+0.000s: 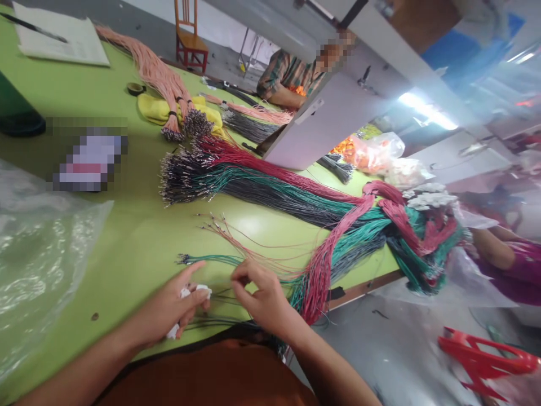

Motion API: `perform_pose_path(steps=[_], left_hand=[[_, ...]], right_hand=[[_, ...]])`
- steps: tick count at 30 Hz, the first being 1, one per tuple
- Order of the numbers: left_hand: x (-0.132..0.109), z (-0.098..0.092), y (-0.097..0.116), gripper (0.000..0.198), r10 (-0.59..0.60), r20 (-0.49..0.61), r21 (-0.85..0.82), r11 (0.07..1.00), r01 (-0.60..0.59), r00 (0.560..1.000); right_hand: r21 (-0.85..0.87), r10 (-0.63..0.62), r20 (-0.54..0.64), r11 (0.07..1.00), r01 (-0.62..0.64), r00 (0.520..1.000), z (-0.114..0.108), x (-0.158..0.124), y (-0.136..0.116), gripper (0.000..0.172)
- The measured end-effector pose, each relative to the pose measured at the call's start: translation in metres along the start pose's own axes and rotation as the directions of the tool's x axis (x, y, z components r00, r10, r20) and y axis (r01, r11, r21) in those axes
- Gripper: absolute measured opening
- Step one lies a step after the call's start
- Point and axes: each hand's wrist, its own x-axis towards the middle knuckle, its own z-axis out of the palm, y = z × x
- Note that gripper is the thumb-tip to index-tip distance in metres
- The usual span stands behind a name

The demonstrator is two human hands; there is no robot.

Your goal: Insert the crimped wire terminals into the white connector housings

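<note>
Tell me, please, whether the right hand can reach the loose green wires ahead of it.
Probably yes: the green wires lie just beyond the right hand, nothing between them, though it seems to pinch a thin wire.

Lighting bright and diffuse. Strip light at upper right blows out, and that corner is hazy and pale. Soft sheen on the green counter; shadows faint. Plastic bag glints. Wire bundles at centre sharp. Frame tilted; right edge stretched and smeared. Two patches pixelated.
</note>
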Motion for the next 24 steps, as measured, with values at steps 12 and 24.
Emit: perform_pose_path(steps=[12,24], left_hand=[[0.004,-0.006,-0.004,0.03,0.048,0.029,-0.106,0.993,-0.044,0.998],[0.005,-0.004,-0.002,0.033,0.008,-0.003,-0.152,0.988,-0.009,1.0]], right_hand=[[0.155,0.312,0.067,0.935,-0.319,0.948,0.013,0.006,0.017,0.009],[0.124,0.255,0.071,0.957,-0.262,0.964,0.018,0.003,0.01,0.015]])
